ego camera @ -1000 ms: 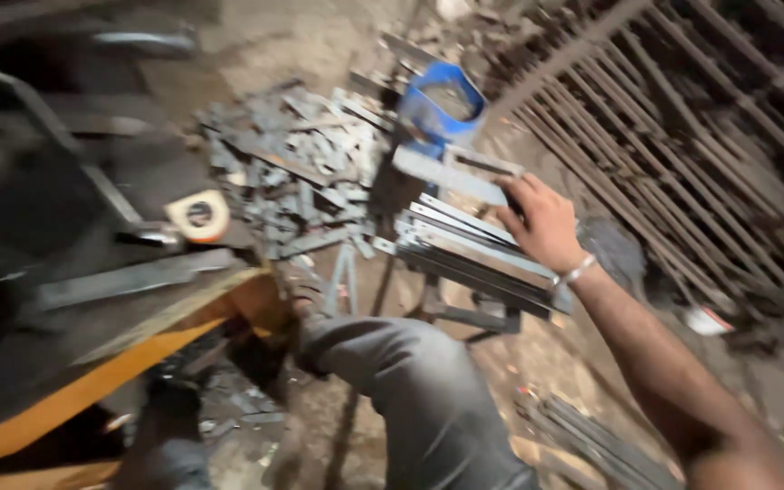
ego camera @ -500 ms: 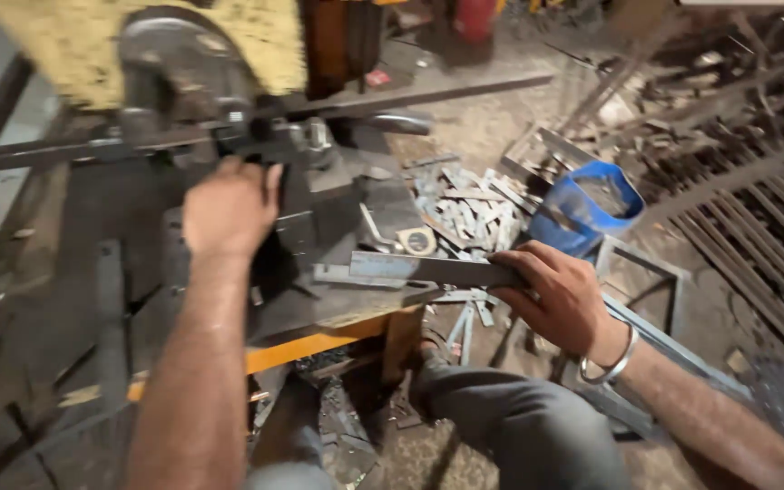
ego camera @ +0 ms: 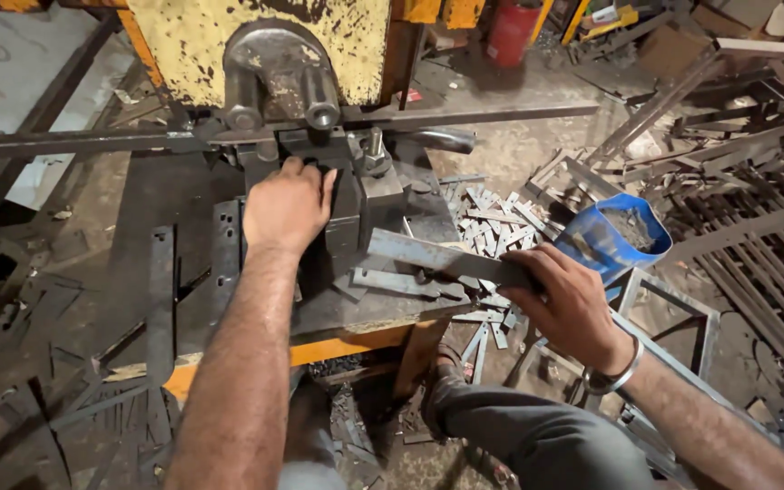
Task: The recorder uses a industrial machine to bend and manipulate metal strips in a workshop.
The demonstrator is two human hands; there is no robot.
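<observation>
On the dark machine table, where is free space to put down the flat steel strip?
Bare dark plate lies left of the left hand, between the slotted bar and the long rod. Crowded: under the flat strip in the right hand, and the offcut pile beside the blue bucket.

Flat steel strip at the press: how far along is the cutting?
Done: a pile of short cut pieces lies beside the machine. In hand: the right hand holds a flat strip toward the yellow press; the left hand rests on its tooling. Left: this strip looks uncut.
</observation>
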